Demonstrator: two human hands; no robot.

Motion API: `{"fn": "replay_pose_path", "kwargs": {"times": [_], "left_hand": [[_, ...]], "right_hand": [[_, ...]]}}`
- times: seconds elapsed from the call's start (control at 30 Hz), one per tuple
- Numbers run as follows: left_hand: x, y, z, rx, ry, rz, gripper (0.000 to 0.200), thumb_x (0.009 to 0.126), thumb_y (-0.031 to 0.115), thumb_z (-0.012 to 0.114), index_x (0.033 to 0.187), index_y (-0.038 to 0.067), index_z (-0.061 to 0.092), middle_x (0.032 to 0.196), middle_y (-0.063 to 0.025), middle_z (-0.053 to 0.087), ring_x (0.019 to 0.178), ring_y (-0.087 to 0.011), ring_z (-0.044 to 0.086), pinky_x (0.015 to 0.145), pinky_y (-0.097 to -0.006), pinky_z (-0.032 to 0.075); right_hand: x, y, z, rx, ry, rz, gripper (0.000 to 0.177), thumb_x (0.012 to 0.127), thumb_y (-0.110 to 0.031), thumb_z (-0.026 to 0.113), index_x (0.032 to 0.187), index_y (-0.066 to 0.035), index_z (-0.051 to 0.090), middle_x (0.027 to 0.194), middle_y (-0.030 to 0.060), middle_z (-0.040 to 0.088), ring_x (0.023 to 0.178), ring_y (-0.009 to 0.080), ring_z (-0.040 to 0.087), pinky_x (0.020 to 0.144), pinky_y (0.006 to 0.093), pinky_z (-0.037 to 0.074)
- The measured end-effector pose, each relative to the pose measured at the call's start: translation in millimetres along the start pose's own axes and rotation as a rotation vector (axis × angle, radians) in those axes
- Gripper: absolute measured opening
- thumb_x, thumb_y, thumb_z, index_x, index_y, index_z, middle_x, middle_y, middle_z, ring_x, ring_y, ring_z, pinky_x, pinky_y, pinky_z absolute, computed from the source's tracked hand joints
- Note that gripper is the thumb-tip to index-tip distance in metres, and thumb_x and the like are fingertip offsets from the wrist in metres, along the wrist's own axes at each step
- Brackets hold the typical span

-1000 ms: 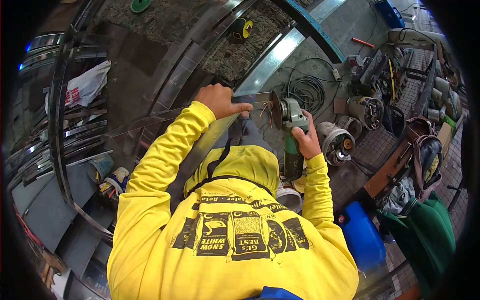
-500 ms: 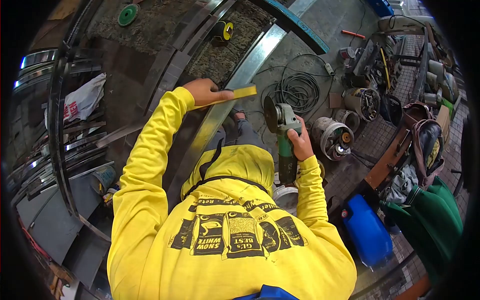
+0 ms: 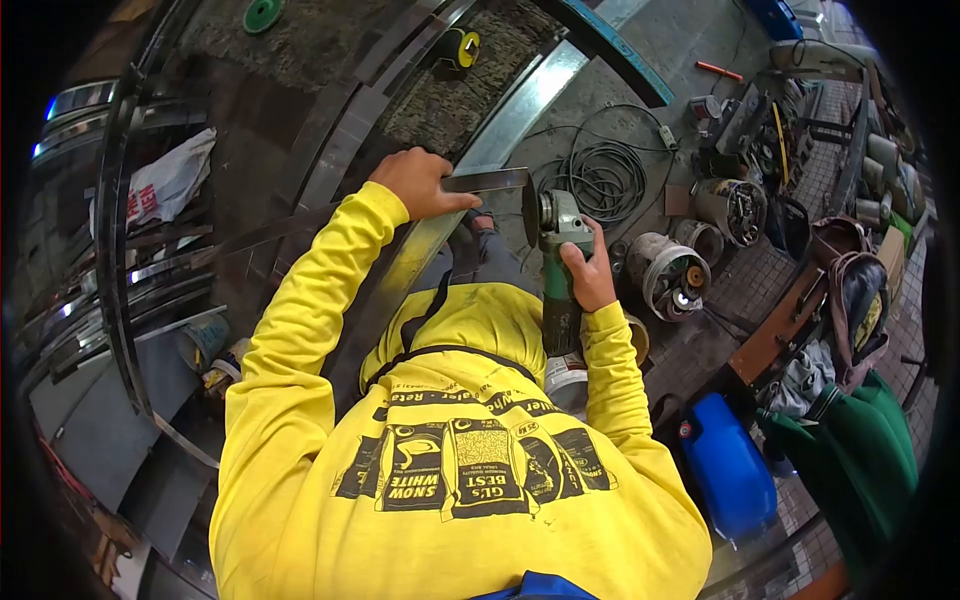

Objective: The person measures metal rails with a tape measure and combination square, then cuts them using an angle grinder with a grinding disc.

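Note:
My left hand (image 3: 413, 184) is closed around a flat metal bar (image 3: 488, 181), thumb along its lower edge. The bar's short end sticks out to the right of the fingers, and its long part runs left past the sleeve. My right hand (image 3: 590, 272) grips a green angle grinder (image 3: 557, 300) by its body, with the thumb near the grey gear head. The grinder's disc (image 3: 532, 212) stands edge-on right at the bar's end. Below the bar passes a wider shiny metal beam (image 3: 525, 110), slanting toward my lap.
A coiled black cable (image 3: 603, 182) lies on the floor ahead. To the right stand buckets (image 3: 650, 262) of discs and tools, plus a blue jerrycan (image 3: 733, 465). Metal strips (image 3: 170, 265) are stacked at left. A yellow tape measure (image 3: 466, 48) rests on the worktop ahead.
The grinder has moved slightly left, bringing its disc to the bar's end. My left hand has shifted a little right, and the bar has turned, its face now grey instead of yellow.

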State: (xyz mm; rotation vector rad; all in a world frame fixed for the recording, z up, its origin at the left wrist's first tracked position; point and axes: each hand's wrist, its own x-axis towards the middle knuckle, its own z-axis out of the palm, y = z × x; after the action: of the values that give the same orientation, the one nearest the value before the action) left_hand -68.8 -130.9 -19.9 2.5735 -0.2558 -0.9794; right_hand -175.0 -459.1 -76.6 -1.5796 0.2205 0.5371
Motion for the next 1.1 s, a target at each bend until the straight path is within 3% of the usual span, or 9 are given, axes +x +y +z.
{"fn": "replay_pose_path", "kwargs": {"times": [0.1, 0.33, 0.47, 0.57, 0.77, 1.1], "left_hand": [[0.4, -2.3, 2.3, -0.001, 0.038, 0.021, 0.079, 0.076, 0.077, 0.073, 0.097, 0.001, 0.079, 0.079, -0.0236, 0.072, 0.080, -0.0408, 0.073, 0.079, -0.0471, 0.058], [1.6, -5.4, 4.8, 0.022, 0.046, 0.046, 0.080, 0.077, 0.078, 0.070, 0.097, 0.001, 0.079, 0.084, -0.0225, 0.074, 0.085, -0.0399, 0.074, 0.082, -0.0474, 0.059], [3.1, -8.8, 8.9, 0.029, 0.050, 0.056, 0.077, 0.078, 0.079, 0.068, 0.093, 0.004, 0.078, 0.088, -0.0187, 0.075, 0.087, -0.0372, 0.075, 0.082, -0.0474, 0.059], [4.1, -11.3, 9.6, 0.006, 0.036, 0.055, 0.078, 0.078, 0.079, 0.069, 0.093, 0.003, 0.078, 0.088, -0.0192, 0.075, 0.087, -0.0377, 0.075, 0.082, -0.0477, 0.059], [4.0, -10.9, 11.2, -0.005, 0.074, 0.063, 0.076, 0.078, 0.077, 0.069, 0.092, 0.003, 0.079, 0.087, -0.0212, 0.075, 0.089, -0.0397, 0.074, 0.083, -0.0481, 0.059], [4.0, -10.1, 13.3, -0.005, 0.075, 0.060, 0.078, 0.078, 0.078, 0.069, 0.092, 0.002, 0.079, 0.086, -0.0215, 0.075, 0.087, -0.0401, 0.074, 0.083, -0.0482, 0.059]], "right_hand": [[1.1, -3.9, 0.5, -0.003, -0.001, 0.020, 0.082, 0.091, -0.057, 0.075, 0.144, -0.002, 0.044, 0.120, 0.0120, 0.063, 0.104, 0.0180, 0.060, 0.093, 0.0314, 0.050], [11.2, -13.4, -6.7, -0.061, -0.036, 0.001, 0.083, 0.093, -0.058, 0.072, 0.146, -0.002, 0.042, 0.115, 0.0091, 0.064, 0.101, 0.0162, 0.060, 0.090, 0.0293, 0.049], [14.2, -13.9, -10.0, 0.031, -0.085, 0.050, 0.079, 0.095, -0.052, 0.072, 0.148, -0.002, 0.039, 0.120, 0.0089, 0.064, 0.102, 0.0158, 0.061, 0.090, 0.0288, 0.049], [13.0, -19.8, -11.9, -0.098, -0.081, -0.041, 0.077, 0.097, -0.047, 0.072, 0.149, -0.003, 0.036, 0.120, 0.0102, 0.064, 0.100, 0.0163, 0.063, 0.088, 0.0299, 0.052], [10.7, -35.2, -5.8, 0.046, -0.118, 0.086, 0.080, 0.097, -0.043, 0.072, 0.152, -0.003, 0.031, 0.121, 0.0122, 0.063, 0.095, 0.0189, 0.066, 0.081, 0.0338, 0.057], [10.0, -24.3, -10.0, -0.023, -0.102, 0.043, 0.079, 0.096, -0.049, 0.072, 0.149, -0.003, 0.036, 0.119, 0.0094, 0.063, 0.099, 0.0159, 0.062, 0.084, 0.0296, 0.053]]}}
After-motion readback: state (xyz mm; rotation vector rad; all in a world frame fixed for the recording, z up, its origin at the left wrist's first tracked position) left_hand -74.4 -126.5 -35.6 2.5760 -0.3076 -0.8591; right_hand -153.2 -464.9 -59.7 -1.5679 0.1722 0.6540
